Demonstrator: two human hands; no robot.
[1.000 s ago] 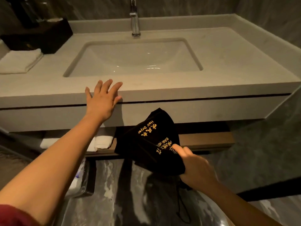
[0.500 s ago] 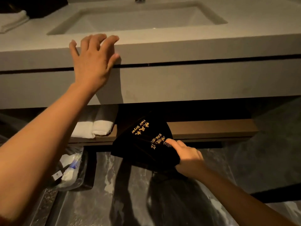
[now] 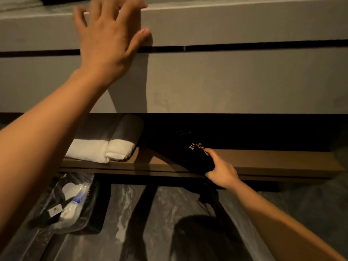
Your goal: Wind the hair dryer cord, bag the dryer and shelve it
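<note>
- Clear crinkled plastic is lining a dark bin [image 3: 75, 204] at the lower left, on the floor below the shelf; small pale scraps and a blue-tipped piece are lying inside it.
- Soft white folded towels [image 3: 101, 150] are sitting on the left part of the shelf [image 3: 282, 162], their rounded folds facing outward and their back halves lying in shadow.
- Spread wide, the left hand [image 3: 109, 44] is pressing flat against the smooth grey stone front of the bench [image 3: 244, 78]; its fingers [image 3: 131, 6] are hooking over the square top edge, the thumb is resting just above the dark horizontal groove, and it is holding nothing.
- Flat brown wood is forming the shelf, a long plank with a straight front lip, and open surface is showing between the towels and the bag and again to the right of the bag.
- Black soft cloth is making up the dryer bag [image 3: 190, 155], printed with gold lettering; it is lying tilted across the shelf's front lip, its upper part reaching into the dark gap under the bench.
- Closed around the bag's lower corner, the right hand [image 3: 220, 172] is gripping it with the thumb on top, right at the shelf's edge.
- Glossy marbled grey floor [image 3: 131, 213] is stretching beneath, streaked with pale reflections.
</note>
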